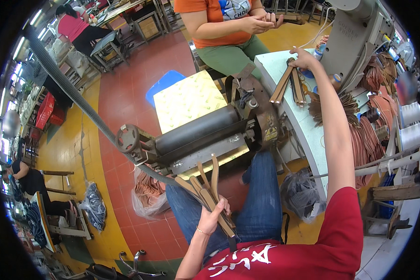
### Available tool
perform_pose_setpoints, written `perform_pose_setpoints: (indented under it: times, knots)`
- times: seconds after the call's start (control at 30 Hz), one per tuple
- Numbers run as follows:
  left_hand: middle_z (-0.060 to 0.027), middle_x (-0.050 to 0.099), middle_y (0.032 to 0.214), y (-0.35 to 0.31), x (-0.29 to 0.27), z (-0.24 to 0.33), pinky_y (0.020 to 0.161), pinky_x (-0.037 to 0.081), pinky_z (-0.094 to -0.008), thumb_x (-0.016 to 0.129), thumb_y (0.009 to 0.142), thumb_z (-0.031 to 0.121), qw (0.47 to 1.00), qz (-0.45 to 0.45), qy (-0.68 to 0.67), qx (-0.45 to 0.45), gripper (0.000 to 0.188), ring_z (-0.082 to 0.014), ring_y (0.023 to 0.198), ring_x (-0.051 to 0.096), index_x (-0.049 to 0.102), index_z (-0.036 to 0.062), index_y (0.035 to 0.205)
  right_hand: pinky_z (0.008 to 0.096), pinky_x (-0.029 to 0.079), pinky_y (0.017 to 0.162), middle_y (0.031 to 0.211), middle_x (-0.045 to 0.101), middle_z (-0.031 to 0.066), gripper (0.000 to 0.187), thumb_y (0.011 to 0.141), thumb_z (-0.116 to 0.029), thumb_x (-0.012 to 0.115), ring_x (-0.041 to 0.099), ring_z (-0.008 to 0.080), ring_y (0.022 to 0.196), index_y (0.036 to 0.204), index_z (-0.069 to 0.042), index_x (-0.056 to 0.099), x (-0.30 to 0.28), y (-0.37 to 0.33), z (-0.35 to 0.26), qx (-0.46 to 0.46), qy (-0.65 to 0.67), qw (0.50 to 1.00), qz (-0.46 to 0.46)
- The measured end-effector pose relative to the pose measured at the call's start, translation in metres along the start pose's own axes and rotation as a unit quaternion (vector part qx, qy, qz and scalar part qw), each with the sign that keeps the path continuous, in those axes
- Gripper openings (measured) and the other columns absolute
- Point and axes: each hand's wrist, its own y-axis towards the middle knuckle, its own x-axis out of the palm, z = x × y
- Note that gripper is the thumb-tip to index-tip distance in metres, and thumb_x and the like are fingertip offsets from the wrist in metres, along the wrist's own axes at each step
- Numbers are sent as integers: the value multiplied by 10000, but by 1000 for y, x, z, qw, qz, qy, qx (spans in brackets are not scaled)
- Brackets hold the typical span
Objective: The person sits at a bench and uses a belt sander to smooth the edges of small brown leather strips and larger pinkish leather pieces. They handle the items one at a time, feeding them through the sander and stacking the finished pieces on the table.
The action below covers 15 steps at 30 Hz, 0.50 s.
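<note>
My left hand [213,217] is closed around a bunch of long brown leather straps [209,198], held above my lap. The straps fan out at their upper ends, near the front of a machine with a wide black roller [198,129]. My right arm stretches far to the right, over a pale worktable [321,156]. There my right hand [304,59] has its fingers curled at the top end of a second bunch of brown straps [282,86], which spreads toward me. Exactly how the fingertips meet these straps is partly hidden.
A yellowish patterned sheet [186,100] lies behind the roller, over a blue piece [165,84]. Across sits a co-worker in an orange shirt [214,21], hands together. Stacked leather pieces [366,144] and a large grey machine [350,37] crowd the right. A flexible hose [74,88] crosses the left.
</note>
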Motion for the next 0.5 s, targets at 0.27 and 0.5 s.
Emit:
perform_pose_setpoints:
  times: [0.27,0.5]
  knots:
    - [-34,498,765,-4,7,9,615,442,-280,599,900,186,999,-37,-13,34,189,-132,677,516,484,38,922,396,457,908,1098,620,215,537,790,-375,672,595,326,1046,1192,-37,558,2,-41,-23,-49,-51,971,230]
    - [-35,510,826,-10,12,17,642,457,-280,602,899,231,994,-84,-29,69,231,-139,717,538,476,60,989,156,396,552,771,593,-28,216,854,-254,652,510,26,640,951,-61,645,99,-295,-103,-178,491,853,-23]
